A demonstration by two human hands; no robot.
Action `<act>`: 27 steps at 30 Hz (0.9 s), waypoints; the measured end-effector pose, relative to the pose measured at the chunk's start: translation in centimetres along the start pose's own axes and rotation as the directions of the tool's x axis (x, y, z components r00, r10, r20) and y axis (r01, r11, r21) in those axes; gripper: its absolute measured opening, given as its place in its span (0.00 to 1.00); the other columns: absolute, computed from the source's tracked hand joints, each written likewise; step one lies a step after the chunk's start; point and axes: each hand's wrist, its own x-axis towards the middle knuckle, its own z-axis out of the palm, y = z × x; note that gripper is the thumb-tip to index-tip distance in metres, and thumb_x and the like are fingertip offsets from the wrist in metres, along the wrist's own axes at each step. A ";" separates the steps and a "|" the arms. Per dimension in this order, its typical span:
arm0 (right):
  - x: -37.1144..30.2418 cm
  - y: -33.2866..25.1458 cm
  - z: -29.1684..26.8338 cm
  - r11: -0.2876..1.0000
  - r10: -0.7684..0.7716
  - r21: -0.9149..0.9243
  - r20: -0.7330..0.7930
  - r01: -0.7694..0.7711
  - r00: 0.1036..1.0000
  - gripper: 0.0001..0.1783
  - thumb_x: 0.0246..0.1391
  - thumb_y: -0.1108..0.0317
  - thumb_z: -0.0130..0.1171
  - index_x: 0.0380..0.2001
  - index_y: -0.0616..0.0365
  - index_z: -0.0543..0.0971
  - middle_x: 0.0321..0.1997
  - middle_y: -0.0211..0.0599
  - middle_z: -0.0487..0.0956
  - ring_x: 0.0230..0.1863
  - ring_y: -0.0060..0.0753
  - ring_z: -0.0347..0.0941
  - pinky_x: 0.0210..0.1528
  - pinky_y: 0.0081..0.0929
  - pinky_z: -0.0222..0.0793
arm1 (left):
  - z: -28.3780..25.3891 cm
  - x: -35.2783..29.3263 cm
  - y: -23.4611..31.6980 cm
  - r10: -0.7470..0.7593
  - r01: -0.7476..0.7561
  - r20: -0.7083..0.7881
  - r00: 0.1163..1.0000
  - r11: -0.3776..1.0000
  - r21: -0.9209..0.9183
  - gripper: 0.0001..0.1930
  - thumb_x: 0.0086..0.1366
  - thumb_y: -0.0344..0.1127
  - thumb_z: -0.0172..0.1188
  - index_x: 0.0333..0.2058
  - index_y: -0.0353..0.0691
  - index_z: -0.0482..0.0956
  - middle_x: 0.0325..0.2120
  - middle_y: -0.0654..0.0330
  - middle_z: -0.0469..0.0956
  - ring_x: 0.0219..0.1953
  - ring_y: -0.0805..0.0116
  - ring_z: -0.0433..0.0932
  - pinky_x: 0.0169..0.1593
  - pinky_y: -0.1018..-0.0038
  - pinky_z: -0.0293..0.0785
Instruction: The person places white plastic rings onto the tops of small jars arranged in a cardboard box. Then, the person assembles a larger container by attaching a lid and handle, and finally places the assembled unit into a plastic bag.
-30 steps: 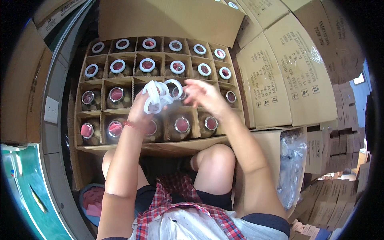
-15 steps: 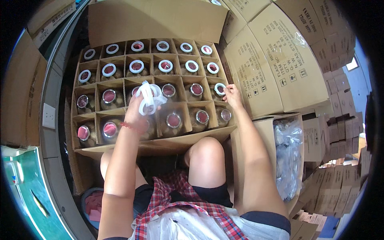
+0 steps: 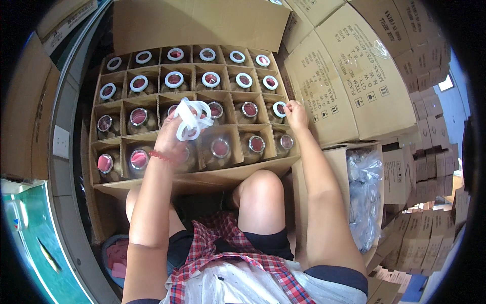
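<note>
An open carton (image 3: 212, 178) in front of me is split by cardboard dividers into cells, each with a glass flask refill (image 3: 220, 147) standing mouth up. White rings (image 3: 173, 79) sit around the mouths in the two far rows. My left hand (image 3: 171, 136) is closed around a bunch of white plastic rings (image 3: 191, 120), held above the middle of the carton. At the right end of the third row, my right hand (image 3: 296, 115) pinches the edge of a white ring (image 3: 279, 109) on a flask mouth. The other mouths visible in the two near rows show bare silvery rims.
Large sealed cartons (image 3: 349, 76) stand stacked along the right. By my right forearm, an open box (image 3: 382, 202) holds clear plastic bags (image 3: 363, 197). A tub with pink pieces (image 3: 117, 256) sits at lower left, near a green surface (image 3: 38, 233). The carton's raised flap (image 3: 202, 25) stands at the back.
My right hand has shifted slightly upward at the same flask, still at its ring. My left hand with the bunch of rings has barely moved.
</note>
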 end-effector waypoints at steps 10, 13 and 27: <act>-2.4 0.3 0.5 0.999 -0.046 -0.005 -0.123 0.046 0.991 0.09 0.54 0.66 0.57 0.39 0.53 0.80 0.35 0.44 0.78 0.39 0.49 0.75 0.40 0.42 0.71 | 0.0 -0.3 0.1 -0.007 0.007 -0.005 1.000 0.999 0.041 0.16 0.61 0.36 0.57 0.47 0.36 0.72 0.38 0.55 0.78 0.38 0.62 0.79 0.37 0.67 0.80; -1.4 0.3 0.0 0.997 0.030 -0.071 -0.023 -0.031 0.999 0.09 0.53 0.65 0.58 0.37 0.53 0.79 0.36 0.42 0.79 0.40 0.48 0.75 0.41 0.43 0.70 | -0.1 -0.2 -0.3 -0.012 0.012 -0.006 1.000 0.999 0.039 0.15 0.62 0.36 0.56 0.46 0.37 0.73 0.38 0.56 0.78 0.39 0.62 0.79 0.40 0.65 0.79; -1.1 -0.6 0.2 0.999 0.017 0.029 0.025 -0.018 1.000 0.10 0.48 0.72 0.62 0.37 0.55 0.79 0.40 0.44 0.75 0.43 0.46 0.74 0.44 0.39 0.70 | 0.6 -5.7 -4.6 -0.088 0.097 0.078 0.993 0.988 -0.121 0.10 0.64 0.35 0.55 0.39 0.36 0.76 0.34 0.57 0.78 0.35 0.67 0.78 0.39 0.73 0.73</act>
